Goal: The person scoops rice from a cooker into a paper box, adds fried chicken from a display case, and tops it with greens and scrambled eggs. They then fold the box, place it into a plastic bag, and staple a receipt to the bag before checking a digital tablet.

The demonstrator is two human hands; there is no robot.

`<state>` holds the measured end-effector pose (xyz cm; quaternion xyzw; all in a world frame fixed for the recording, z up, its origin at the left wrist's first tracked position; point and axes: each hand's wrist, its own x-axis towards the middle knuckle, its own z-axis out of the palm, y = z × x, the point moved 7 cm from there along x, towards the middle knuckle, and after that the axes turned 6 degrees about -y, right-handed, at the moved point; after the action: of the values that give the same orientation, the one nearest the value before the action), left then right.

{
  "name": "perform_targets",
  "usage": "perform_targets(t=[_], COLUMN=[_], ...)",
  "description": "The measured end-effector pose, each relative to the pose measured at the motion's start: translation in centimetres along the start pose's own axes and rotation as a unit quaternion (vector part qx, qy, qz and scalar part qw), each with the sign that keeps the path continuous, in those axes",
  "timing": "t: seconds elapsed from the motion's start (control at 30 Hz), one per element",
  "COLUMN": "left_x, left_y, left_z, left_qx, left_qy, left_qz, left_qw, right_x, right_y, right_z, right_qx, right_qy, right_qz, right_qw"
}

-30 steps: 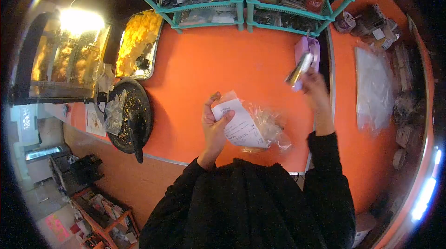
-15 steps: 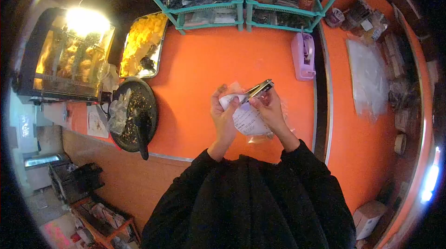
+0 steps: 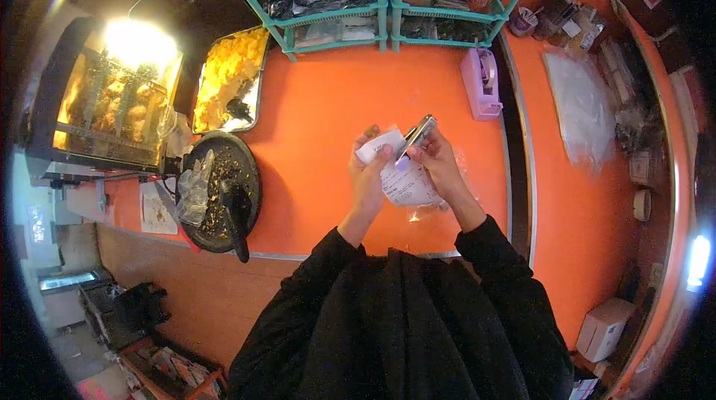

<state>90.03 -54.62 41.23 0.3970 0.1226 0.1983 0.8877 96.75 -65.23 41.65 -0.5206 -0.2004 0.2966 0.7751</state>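
Observation:
My left hand [image 3: 367,180] pinches the folded top of a white printed receipt [image 3: 409,185] over the orange counter. My right hand [image 3: 441,165] is closed around a metallic stapler [image 3: 419,134], which points up and right with its jaws close to the receipt's upper edge. A clear plastic bag [image 3: 429,210] shows below and beside the receipt, between my hands. Whether the stapler's jaws touch the paper cannot be made out.
A round black stone mortar [image 3: 250,154] with a dark pestle stands left, below a metal tray [image 3: 259,94] of yellow food and a lit glass case [image 3: 112,102]. Teal racks [image 3: 388,8] stand behind, a purple tape dispenser [image 3: 481,85] at the right.
The stapler has turned steeper in my right hand. The receipt's folded top now faces the camera more, and the whole view has shifted slightly.

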Motion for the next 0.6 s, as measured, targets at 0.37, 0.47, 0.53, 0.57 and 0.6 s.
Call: perform_targets(t=[0.37,0.47,0.53,0.57,0.6], left_x=[0.0,-0.2,-0.3,-0.4,-0.5], left_y=[0.6,1.1,1.5,1.7,1.8], left_z=[-0.5,-0.4,0.0,0.0,0.0], left_qx=[0.020,0.039,0.067,0.065,0.064], left_qy=[-0.011,-0.015,-0.033,-0.025,-0.016], left_qz=[0.007,0.012,0.031,0.027,0.023], left_qw=[1.000,0.999,0.997,0.997,0.998], right_x=[-0.5,-0.7,-0.7,-0.7,-0.8], right_y=[-1.4,-1.0,-0.8,-0.7,-0.5], right_z=[0.9,0.9,1.0,1.3,1.5], right_qx=[0.086,0.082,0.051,0.024,-0.003], right_qy=[0.092,0.112,0.106,0.093,0.080], right_qz=[-0.059,-0.067,-0.052,-0.033,-0.014], right_qw=[0.990,0.988,0.992,0.995,0.997])
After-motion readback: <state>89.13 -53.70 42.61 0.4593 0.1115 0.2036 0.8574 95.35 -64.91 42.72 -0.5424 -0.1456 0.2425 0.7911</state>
